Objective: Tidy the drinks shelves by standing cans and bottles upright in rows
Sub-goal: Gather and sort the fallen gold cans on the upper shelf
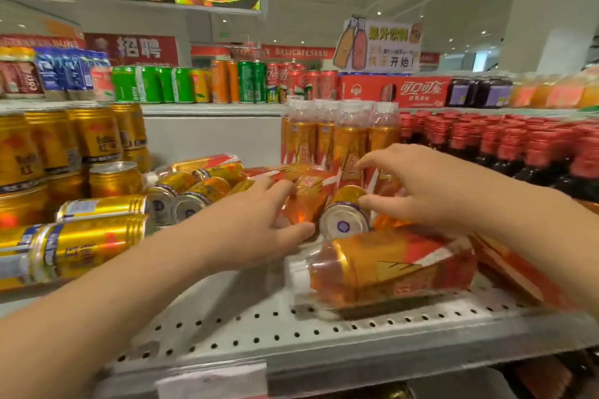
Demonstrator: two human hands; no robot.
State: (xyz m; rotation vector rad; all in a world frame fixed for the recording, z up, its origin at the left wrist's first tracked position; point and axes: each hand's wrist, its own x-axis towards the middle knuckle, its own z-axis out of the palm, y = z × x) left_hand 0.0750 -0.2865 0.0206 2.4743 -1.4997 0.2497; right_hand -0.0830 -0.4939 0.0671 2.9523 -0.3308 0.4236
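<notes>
While the left hand point(259, 220) curls its fingers round a fallen bottle point(308, 199) on the shelf point(243, 327), the right hand point(428, 188) hovers with fingers spread, thumb touching a toppled bottle point(343, 223). Upright bottles point(340, 136) stand just behind.

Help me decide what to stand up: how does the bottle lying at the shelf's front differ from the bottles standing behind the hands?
The front bottle lies on its side, white cap pointing left; the standing bottles are upright, caps up. The front bottle lies loose, forward on the shelf; the standing bottles sit packed together at the back. Both share gold-and-red labels, amber drink, white caps.
</notes>
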